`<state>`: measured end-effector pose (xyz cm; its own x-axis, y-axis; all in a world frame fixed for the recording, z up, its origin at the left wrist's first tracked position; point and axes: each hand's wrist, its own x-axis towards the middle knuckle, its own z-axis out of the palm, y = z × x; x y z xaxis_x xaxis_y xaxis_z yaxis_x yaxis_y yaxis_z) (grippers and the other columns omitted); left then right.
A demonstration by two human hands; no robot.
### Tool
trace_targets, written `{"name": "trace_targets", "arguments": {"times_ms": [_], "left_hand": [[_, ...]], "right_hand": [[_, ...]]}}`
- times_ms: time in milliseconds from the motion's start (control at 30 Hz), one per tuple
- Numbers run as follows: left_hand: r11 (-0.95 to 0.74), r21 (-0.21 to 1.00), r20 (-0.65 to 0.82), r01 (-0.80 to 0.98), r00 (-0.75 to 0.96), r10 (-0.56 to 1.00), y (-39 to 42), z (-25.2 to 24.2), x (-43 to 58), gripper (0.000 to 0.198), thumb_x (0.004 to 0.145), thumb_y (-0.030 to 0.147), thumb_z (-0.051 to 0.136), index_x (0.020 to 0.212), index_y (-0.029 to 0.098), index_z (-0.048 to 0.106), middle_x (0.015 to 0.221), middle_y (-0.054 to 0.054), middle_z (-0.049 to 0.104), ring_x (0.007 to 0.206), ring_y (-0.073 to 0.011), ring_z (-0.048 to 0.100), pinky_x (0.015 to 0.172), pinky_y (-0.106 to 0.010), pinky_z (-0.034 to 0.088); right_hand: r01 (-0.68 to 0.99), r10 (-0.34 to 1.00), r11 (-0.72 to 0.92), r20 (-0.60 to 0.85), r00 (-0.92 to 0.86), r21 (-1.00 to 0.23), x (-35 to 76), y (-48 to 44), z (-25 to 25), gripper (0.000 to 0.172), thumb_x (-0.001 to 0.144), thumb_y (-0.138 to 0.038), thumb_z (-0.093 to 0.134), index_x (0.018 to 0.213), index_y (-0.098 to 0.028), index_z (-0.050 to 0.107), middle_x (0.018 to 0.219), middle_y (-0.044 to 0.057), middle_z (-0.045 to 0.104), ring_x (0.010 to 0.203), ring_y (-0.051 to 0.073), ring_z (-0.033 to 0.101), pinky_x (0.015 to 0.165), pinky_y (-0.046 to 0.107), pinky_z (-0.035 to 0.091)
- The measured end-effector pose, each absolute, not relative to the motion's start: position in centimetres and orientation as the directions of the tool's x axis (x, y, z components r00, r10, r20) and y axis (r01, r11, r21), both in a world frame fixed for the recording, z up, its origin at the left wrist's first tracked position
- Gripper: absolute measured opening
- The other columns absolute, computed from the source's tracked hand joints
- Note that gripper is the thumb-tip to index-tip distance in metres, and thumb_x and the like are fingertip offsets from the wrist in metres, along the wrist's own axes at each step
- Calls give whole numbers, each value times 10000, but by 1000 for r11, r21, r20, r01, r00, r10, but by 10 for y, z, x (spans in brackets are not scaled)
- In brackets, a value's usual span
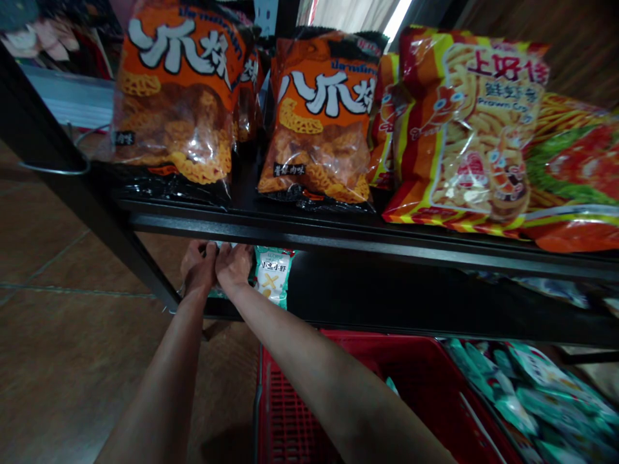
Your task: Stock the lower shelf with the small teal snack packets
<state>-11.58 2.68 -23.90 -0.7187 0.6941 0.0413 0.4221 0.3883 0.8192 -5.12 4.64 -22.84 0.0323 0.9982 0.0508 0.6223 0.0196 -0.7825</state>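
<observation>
At the left end of the lower shelf, my left hand (197,265) curls its fingers at the edge of a teal snack bag (217,293), which my hands and wrists mostly cover. Close beside it, my right hand (234,263) grips the same bag near its top, with its fingertips partly hidden. Another teal and white snack bag (271,278) stands upright just right of my right hand.
Orange snack bags (316,122) and a prawn cracker bag (476,129) stand on the upper shelf (290,229), above my hands. Under my right forearm is a red basket (285,399). Several teal bags (551,393) lie at lower right. A black post (97,187) rises at left.
</observation>
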Motion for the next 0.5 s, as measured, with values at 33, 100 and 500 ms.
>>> {"name": "trace_targets", "arguments": {"times_ms": [33, 100, 500], "left_hand": [[381, 827, 43, 414, -722, 691, 27, -239, -116, 227, 822, 349, 481, 943, 199, 601, 980, -69, 673, 948, -219, 613, 868, -335, 438], [379, 829, 40, 412, -719, 693, 27, -240, -116, 240, 825, 358, 477, 952, 197, 602, 989, -74, 673, 953, -221, 613, 867, -338, 439], [477, 737, 48, 479, -741, 670, 25, -235, -110, 322, 851, 402, 425, 1039, 195, 586, 1013, -114, 682, 969, -279, 617, 870, -403, 425]], "right_hand": [[619, 998, 25, 53, 27, -785, -51, 47, -228, 198, 849, -255, 441, 986, -144, 530, 1062, 167, 614, 1092, 274, 554, 979, 423, 391], [611, 999, 32, 51, 13, -791, -51, 48, -228, 192, 853, -259, 438, 978, -149, 534, 1070, 165, 615, 1103, 274, 549, 991, 430, 380], [463, 994, 103, 110, -11, -880, -49, 52, -236, 288, 830, -270, 489, 1084, -141, 533, 1161, 148, 590, 1163, 235, 520, 1015, 355, 373]]}}
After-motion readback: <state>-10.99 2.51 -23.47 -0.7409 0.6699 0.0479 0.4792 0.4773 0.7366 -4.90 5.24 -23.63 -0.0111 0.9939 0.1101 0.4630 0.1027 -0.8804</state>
